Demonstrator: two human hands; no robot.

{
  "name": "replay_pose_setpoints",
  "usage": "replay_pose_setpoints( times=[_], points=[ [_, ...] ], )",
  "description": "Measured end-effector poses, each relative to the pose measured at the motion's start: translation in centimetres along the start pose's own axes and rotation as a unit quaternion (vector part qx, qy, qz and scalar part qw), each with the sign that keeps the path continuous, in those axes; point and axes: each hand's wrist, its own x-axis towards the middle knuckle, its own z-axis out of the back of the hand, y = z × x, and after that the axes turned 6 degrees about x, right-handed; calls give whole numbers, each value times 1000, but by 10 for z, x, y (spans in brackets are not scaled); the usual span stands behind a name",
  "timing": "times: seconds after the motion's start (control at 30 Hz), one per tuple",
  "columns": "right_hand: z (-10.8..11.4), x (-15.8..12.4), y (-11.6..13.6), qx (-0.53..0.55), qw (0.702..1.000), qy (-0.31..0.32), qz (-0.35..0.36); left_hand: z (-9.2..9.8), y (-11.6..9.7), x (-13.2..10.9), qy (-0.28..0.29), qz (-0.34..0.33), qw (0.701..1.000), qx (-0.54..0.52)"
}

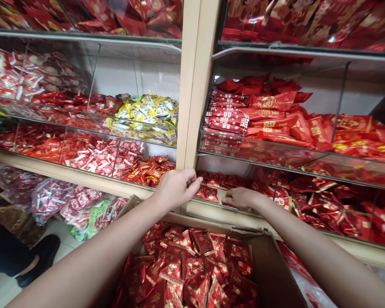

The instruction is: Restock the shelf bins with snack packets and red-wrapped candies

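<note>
My left hand [179,187] is closed with curled fingers in front of the wooden upright, just above the lower shelf's front edge. Whatever it may hold is hidden. Reaching over that edge, my right hand [244,198] dips into a bottom compartment, its fingers drawn together and pointing left. I cannot make out anything between them. Flat red-and-gold candy packets [209,192] lie in that compartment, between my two hands. Below my arms stands an open cardboard box [269,265], filled with similar red candy packets [192,267].
Glass-fronted shelves hold yellow-and-white packets [150,112], pink-and-white candies [96,156] and larger red bags [272,107]. A wooden upright [192,85] divides the shelving. Clear bags of sweets [54,194] sit low at left, near a person's dark shoe [40,261].
</note>
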Motion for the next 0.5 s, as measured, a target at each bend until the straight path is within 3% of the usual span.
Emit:
replay_pose_setpoints(
  times=[0.27, 0.4, 0.5],
  points=[
    [7, -6, -4, 113, 989, 100, -6, 0, 0, 0, -1, 4, 1000, 4],
    [12, -18, -15, 169, 975, 124, 71, -1, 1, -1, -4, 0, 1000, -2],
    [10, -28, -22, 194, 968, 92, 130, -1, 0, -2, -4, -4, 1000, -9]
  ],
)
